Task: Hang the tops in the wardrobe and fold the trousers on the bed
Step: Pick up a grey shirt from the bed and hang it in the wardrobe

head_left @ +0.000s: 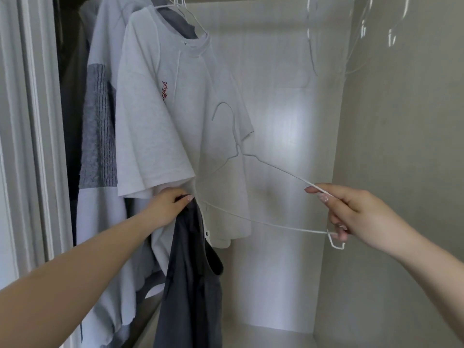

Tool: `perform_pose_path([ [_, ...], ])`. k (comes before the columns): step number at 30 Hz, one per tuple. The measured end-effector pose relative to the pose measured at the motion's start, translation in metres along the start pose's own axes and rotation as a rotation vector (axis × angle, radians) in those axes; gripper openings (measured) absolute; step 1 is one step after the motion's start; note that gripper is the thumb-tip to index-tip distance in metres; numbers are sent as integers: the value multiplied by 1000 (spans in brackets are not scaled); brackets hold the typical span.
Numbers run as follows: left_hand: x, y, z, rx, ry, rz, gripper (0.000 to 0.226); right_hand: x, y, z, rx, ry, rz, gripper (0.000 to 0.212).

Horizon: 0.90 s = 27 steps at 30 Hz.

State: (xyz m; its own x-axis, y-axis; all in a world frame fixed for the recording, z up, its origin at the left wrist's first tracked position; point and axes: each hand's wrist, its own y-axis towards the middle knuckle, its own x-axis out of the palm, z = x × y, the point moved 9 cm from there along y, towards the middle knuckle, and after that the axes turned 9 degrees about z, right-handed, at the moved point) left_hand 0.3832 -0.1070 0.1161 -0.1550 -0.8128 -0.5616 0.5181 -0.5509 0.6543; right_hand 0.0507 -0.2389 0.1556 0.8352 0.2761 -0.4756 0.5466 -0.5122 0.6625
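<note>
Tops hang at the left of the wardrobe [276, 109]: a white T-shirt [160, 126] with red script in front, a grey knit one [99, 136] behind it. Below the T-shirt's sleeve the left hand [170, 207] has its grip curled round the upper edge of a dark grey top [193, 285], which drops straight down from the fingers. A white wire hanger [263, 187] lies sideways between the hands, hook toward the T-shirt. The right hand [351, 212] pinches its right end, well apart from the dark top.
</note>
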Motion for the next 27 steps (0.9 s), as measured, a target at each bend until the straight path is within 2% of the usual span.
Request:
perform_pose_path([
  [9, 15, -5, -18, 16, 44, -69, 34, -20, -23, 5, 64, 105, -122, 26],
  [12, 19, -12, -21, 44, 57, -118, 21, -22, -22, 12, 72, 57, -142, 28],
  [14, 20, -18, -18, 51, 7, -130, 13, -20, -20, 18, 75, 42, -144, 32],
  [18, 15, -27, -5, 29, -182, -104, 12, -15, -15, 26, 68, 11, -146, 31],
  [23, 10, -40, 26, 15, -340, -76, 19, 8, -11, 31, 11, -6, -171, 27],
  [27, 7, -41, 42, -6, -409, 51, 25, 32, -12, 38, 9, 12, -190, 25],
])
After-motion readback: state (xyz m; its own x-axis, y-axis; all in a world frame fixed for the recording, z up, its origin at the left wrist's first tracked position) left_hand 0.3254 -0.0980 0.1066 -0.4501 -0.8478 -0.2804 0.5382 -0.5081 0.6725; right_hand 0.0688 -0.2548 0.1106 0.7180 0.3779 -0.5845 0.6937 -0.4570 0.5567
